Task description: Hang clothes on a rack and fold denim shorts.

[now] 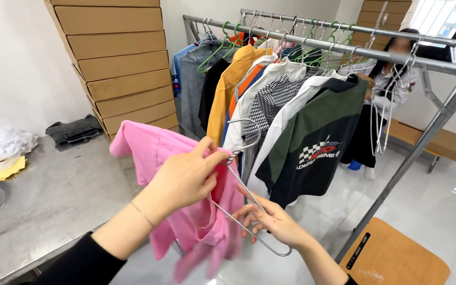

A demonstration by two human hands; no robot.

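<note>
My left hand [186,177] pinches the neck of a silver wire hanger [249,208] just below its hook. A pink garment [157,150] hangs around that hanger, draped over my left hand and trailing down below it. My right hand [270,219] holds the hanger's lower wire arm, fingers curled under it, beside the pink cloth. Both hands are raised in front of a metal clothes rack [344,48] full of hung shirts and jackets.
Several empty wire hangers [383,113] hang at the rack's right end, where another person [391,79] stands behind it. A steel table [48,195] with folded dark jeans [74,129] is at left. Cardboard boxes [117,58] are stacked behind. A wooden chair seat [394,258] is at lower right.
</note>
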